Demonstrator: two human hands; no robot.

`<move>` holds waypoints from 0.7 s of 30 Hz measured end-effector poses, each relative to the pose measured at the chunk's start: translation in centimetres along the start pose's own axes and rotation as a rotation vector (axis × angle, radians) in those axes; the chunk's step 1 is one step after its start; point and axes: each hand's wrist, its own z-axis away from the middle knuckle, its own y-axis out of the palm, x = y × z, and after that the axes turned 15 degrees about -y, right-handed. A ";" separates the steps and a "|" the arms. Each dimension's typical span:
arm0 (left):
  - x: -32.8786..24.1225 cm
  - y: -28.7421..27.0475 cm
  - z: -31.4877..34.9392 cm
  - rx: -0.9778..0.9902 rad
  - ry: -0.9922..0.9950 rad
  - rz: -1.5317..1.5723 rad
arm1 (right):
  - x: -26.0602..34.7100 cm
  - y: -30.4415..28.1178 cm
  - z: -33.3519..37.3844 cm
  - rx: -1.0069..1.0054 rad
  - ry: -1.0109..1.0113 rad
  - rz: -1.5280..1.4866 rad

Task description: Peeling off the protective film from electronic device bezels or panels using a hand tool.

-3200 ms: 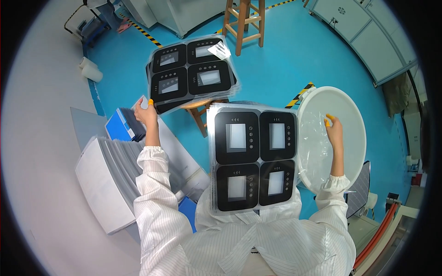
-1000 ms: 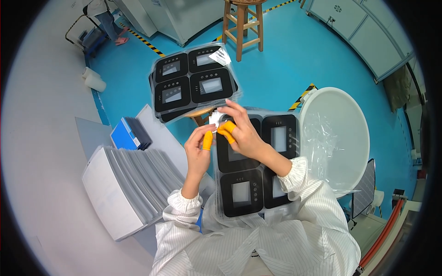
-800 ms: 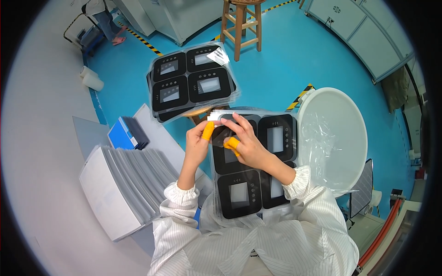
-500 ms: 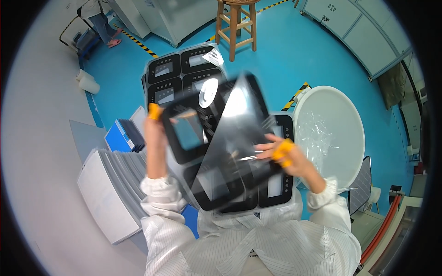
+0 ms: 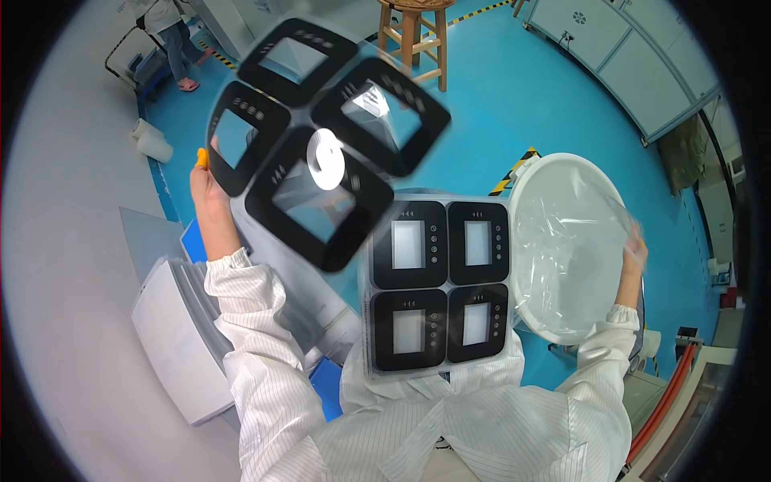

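My left hand (image 5: 206, 186), with a yellow cover on a finger, grips the edge of a clear sheet (image 5: 321, 112) bearing several black-framed panels with see-through windows. It is raised and tilted at the upper left, slightly blurred, with a bright glare on it. My right hand (image 5: 634, 251) is closed on a thin clear film (image 5: 604, 201) at the right side of a round white bin (image 5: 598, 293). On my lap lies a similar sheet of black-framed panels (image 5: 447, 287), with small icons beside light windows; whether more sheets lie under it I cannot tell.
Crumpled clear film (image 5: 550, 257) lies in the bin. To my left stands a thick stack of white and grey sheets (image 5: 181, 345). A wooden stool (image 5: 414, 40) and grey cabinets (image 5: 626, 64) stand ahead. Another person (image 5: 173, 40) is at the far left.
My hands have moved apart: the left has carried the panel sheet up and left, while the right has pulled clear film off it and over to the bin. The sheet on my lap is now uncovered.
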 end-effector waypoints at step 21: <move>8.4 -6.9 -3.2 0.146 -0.045 0.485 | 1.6 13.8 7.4 0.295 0.444 -0.840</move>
